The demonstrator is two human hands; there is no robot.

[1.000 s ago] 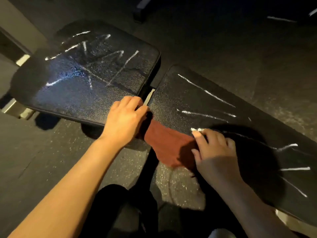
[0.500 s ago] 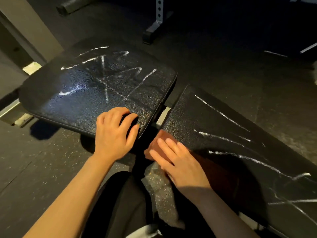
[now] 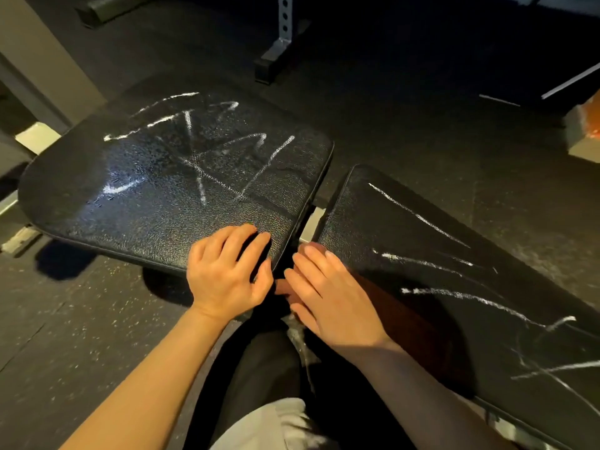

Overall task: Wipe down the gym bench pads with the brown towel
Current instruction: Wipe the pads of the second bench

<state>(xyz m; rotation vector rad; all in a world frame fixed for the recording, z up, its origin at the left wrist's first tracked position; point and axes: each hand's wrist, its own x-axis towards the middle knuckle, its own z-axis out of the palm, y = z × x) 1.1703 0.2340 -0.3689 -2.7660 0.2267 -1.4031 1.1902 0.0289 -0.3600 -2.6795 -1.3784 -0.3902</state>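
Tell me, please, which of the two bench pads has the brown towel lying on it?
The right-hand pad, the long one: the brown towel lies on its near corner under the flat right hand. The wider left pad bears only the left hand.

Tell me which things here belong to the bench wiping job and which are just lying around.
Job: brown cloth towel under right hand; chalk-marked black seat pad with left hand on it; chalk-marked black back pad.
Lying about: grey metal rack post; orange-topped block.
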